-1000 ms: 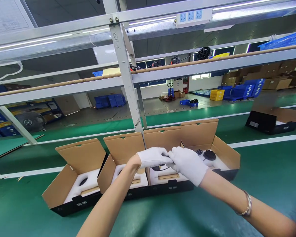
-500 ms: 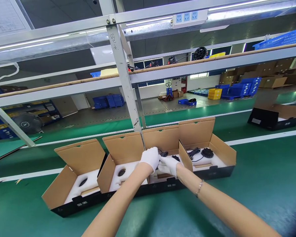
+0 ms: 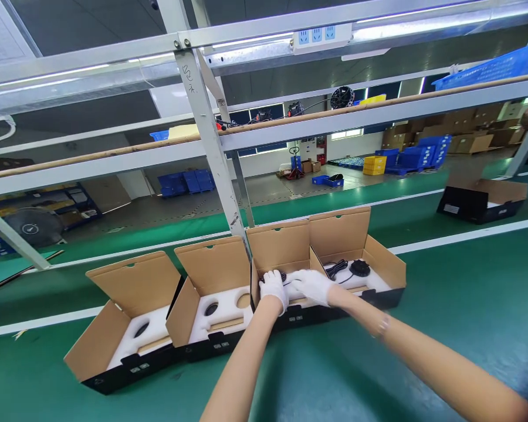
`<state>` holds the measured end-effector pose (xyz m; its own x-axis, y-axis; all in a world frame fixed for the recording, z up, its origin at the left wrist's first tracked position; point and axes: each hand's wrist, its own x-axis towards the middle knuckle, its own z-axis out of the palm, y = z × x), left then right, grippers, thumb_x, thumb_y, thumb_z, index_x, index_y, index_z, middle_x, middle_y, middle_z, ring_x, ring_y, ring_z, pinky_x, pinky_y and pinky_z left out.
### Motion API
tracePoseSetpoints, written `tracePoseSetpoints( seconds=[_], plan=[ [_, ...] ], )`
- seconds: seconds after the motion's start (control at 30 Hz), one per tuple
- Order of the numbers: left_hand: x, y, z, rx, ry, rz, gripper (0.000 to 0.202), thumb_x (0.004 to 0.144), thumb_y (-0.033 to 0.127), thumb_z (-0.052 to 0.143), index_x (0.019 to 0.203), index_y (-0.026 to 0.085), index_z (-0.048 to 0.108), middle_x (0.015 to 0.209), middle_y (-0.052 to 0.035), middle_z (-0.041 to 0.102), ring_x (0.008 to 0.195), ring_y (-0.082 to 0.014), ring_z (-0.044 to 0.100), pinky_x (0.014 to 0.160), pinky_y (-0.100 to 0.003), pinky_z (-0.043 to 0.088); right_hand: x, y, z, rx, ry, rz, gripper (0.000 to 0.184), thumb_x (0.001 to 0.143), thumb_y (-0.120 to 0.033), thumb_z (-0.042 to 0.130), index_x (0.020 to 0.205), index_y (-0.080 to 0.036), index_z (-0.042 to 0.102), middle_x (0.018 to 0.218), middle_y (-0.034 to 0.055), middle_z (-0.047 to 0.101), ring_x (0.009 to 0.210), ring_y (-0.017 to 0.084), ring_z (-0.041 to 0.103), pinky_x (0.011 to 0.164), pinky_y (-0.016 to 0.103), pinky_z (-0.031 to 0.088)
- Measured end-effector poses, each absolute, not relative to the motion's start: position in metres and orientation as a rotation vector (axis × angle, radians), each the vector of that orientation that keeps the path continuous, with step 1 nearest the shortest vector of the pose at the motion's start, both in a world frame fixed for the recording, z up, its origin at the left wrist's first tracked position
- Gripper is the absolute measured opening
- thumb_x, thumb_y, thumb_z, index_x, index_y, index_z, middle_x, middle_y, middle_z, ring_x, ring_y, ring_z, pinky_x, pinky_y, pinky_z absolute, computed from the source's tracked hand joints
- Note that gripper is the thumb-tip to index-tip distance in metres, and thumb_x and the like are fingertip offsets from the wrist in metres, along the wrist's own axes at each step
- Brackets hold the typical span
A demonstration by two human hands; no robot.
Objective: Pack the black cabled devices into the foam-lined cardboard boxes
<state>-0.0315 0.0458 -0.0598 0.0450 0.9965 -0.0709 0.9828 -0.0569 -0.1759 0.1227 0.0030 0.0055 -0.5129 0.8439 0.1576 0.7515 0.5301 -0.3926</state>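
Note:
Both my hands, in white gloves, are inside the third box from the left, an open black box [image 3: 308,318] with brown inner flaps. My left hand [image 3: 273,289] curls over a coiled black cable [image 3: 283,276] at the left side of that box. Its fingertips are partly hidden. My right hand [image 3: 313,286] lies low over the white foam insert [image 3: 294,293], palm down, its fingers stretched toward the left hand. It covers the right part of the insert.
The rightmost box [image 3: 385,298] holds a black cable [image 3: 335,269] and a black round part [image 3: 359,268] in foam. Two open boxes with foam, the second box [image 3: 222,343] and leftmost box [image 3: 132,369], stand left. A metal post [image 3: 220,158] rises behind; another black box [image 3: 466,205] sits far right.
My hands have moved from close together above the third box to lower and farther apart inside it. The right hand has flattened over the foam. The whole view has shifted slightly.

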Motion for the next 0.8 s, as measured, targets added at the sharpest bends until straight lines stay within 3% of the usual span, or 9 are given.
tracePoseSetpoints(
  seconds=[0.13, 0.23, 0.37, 0.5, 0.6, 0.7, 0.8],
  plan=[
    [-0.034, 0.043, -0.067, -2.148, -1.995, 0.21, 0.068, 0.092, 0.056, 0.057, 0.144, 0.015, 0.042, 0.135, -0.0155, 0.054, 0.128, -0.0318, 0.049, 0.114, -0.056, 0.035, 0.198, -0.033, 0.006, -1.524, -2.23, 0.206, 0.037, 0.104, -0.019, 0.037, 0.128, -0.025, 0.064, 0.132, 0.0033, 0.065, 0.122, 0.02, 0.059, 0.107, 0.037, 0.045],
    [-0.031, 0.043, -0.057, -2.054, -1.918, 0.167, 0.062, 0.093, 0.049, 0.057, 0.141, 0.013, 0.044, 0.129, -0.016, 0.056, 0.125, -0.0321, 0.05, 0.113, -0.056, 0.033, 0.253, -0.055, -0.015, -1.818, -2.077, 0.034, 0.037, 0.101, -0.028, 0.042, 0.134, -0.031, 0.06, 0.129, 0.0025, 0.067, 0.106, 0.026, 0.068, 0.088, 0.039, 0.054],
    [-0.027, 0.039, -0.048, -1.991, -1.797, 0.07, 0.053, 0.097, 0.036, 0.052, 0.143, 0.013, 0.041, 0.127, -0.0152, 0.055, 0.115, -0.0298, 0.054, 0.105, -0.051, 0.039, 0.28, -0.057, -0.059, -1.996, -2.075, -0.023, 0.055, 0.093, -0.031, 0.058, 0.146, -0.023, 0.046, 0.127, 0.0126, 0.067, 0.085, 0.032, 0.073, 0.074, 0.044, 0.056],
    [-0.031, 0.046, -0.055, -2.047, -1.789, 0.079, 0.045, 0.093, 0.033, 0.057, 0.13, 0.008, 0.055, 0.116, -0.0166, 0.062, 0.111, -0.0306, 0.058, 0.102, -0.051, 0.044, 0.281, -0.037, -0.084, -2.047, -2.009, 0.121, 0.054, 0.089, -0.023, 0.061, 0.141, -0.018, 0.049, 0.126, 0.0157, 0.066, 0.098, 0.034, 0.071, 0.081, 0.043, 0.055],
    [-0.034, 0.053, -0.059, -2.121, -1.755, 0.103, 0.048, 0.091, 0.035, 0.06, 0.126, 0.003, 0.061, 0.125, -0.023, 0.062, 0.131, -0.0391, 0.045, 0.115, -0.063, 0.029, 0.289, -0.014, -0.088, -1.983, -1.95, 0.191, 0.067, 0.086, -0.018, 0.065, 0.148, -0.023, 0.041, 0.137, 0.014, 0.06, 0.115, 0.033, 0.064, 0.092, 0.04, 0.051],
    [-0.032, 0.049, -0.051, -2.147, -1.732, 0.079, 0.046, 0.09, 0.034, 0.058, 0.123, 0.002, 0.065, 0.142, -0.024, 0.052, 0.146, -0.0416, 0.025, 0.121, -0.067, 0.013, 0.303, 0.023, -0.087, -1.918, -1.969, 0.195, 0.077, 0.088, -0.017, 0.065, 0.156, -0.028, 0.029, 0.142, 0.0112, 0.055, 0.124, 0.03, 0.059, 0.098, 0.036, 0.048],
    [-0.031, 0.02, -0.03, -2.108, -1.717, -0.043, 0.045, 0.095, 0.037, 0.047, 0.129, 0.011, 0.063, 0.156, -0.0164, 0.039, 0.147, -0.0398, 0.023, 0.12, -0.066, 0.015, 0.308, 0.073, -0.083, -1.924, -2.004, 0.202, 0.06, 0.09, -0.021, 0.065, 0.146, -0.021, 0.045, 0.131, 0.0139, 0.061, 0.118, 0.03, 0.061, 0.096, 0.036, 0.048]
  ],
)
